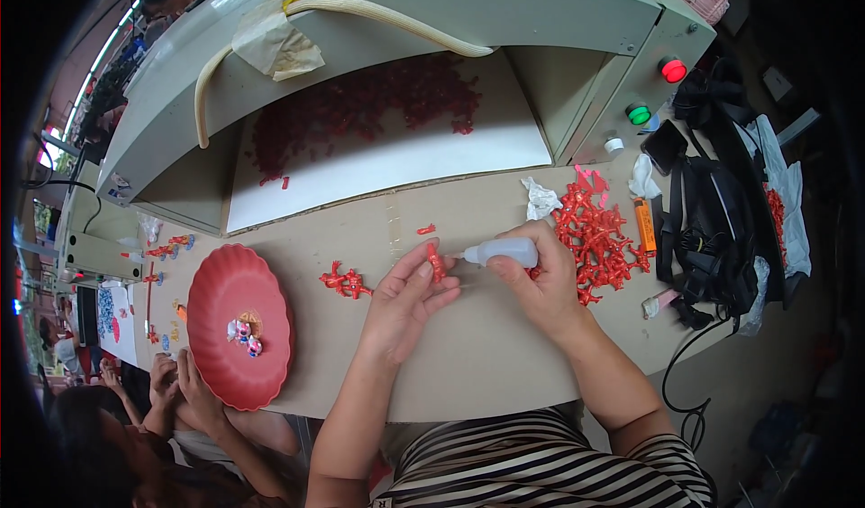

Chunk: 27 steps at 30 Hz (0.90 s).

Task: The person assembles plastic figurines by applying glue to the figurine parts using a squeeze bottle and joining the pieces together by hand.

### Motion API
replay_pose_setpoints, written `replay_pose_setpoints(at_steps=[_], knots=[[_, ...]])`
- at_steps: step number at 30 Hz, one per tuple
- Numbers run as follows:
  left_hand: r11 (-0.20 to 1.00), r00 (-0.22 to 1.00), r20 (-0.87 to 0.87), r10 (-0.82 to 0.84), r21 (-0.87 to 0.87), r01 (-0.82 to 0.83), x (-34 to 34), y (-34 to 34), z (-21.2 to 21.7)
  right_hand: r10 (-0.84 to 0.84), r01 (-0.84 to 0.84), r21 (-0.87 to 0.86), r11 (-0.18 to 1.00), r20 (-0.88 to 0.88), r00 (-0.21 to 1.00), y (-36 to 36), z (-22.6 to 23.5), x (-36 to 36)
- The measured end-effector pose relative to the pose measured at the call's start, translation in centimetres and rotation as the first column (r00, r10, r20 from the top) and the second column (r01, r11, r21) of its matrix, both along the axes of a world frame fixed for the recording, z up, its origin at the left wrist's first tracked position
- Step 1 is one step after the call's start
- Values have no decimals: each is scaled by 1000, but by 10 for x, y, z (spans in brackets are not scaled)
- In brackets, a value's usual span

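Between the thumb and fingers of my left hand (403, 303) is a small red plastic figure part (436, 263). My right hand (554, 281) grips a small translucent white squeeze bottle (512, 251), tilted sideways with its narrow nozzle pointing left, close to the red part. Whether the tip touches it is too small to tell. Just beyond my left fingers lies a tiny loose red piece (426, 230). A few joined red figures (345, 281) rest on the table left of my left hand. A heap of red plastic figures (595, 247) spreads beyond and right of my right hand.
A grey machine housing (577, 35) spans the back, with many red pieces (360, 112) on white board inside. At left, a scalloped pink bowl (273, 314) holds small figures, near a co-worker's hands (185, 386). Crumpled tissue (541, 199), an orange tube (645, 226) and a black bag (721, 238) lie right.
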<state>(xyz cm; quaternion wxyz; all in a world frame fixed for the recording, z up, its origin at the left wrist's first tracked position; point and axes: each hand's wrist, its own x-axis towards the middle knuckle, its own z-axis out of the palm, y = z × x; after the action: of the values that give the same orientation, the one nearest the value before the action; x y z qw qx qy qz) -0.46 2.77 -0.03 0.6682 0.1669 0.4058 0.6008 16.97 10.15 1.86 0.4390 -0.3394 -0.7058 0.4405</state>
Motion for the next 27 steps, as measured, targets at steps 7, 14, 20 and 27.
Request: replay_pose_setpoints(at_steps=[7,14,20,27], knots=[[1000,1000,11,-11,3,11,0,0,-1,9,-10,33,999,15,1000,0,-1,-1],[1000,1000,14,-16,10,16,0,0,-1,0,0,34,999,11,1000,0,-3,-2],[1000,1000,14,-17,5,17,0,0,0,19,-21,74,997,31,999,1,-6,-1],[1000,999,35,-7,7,7,0,0,0,33,-34,74,997,14,999,0,-6,-2]])
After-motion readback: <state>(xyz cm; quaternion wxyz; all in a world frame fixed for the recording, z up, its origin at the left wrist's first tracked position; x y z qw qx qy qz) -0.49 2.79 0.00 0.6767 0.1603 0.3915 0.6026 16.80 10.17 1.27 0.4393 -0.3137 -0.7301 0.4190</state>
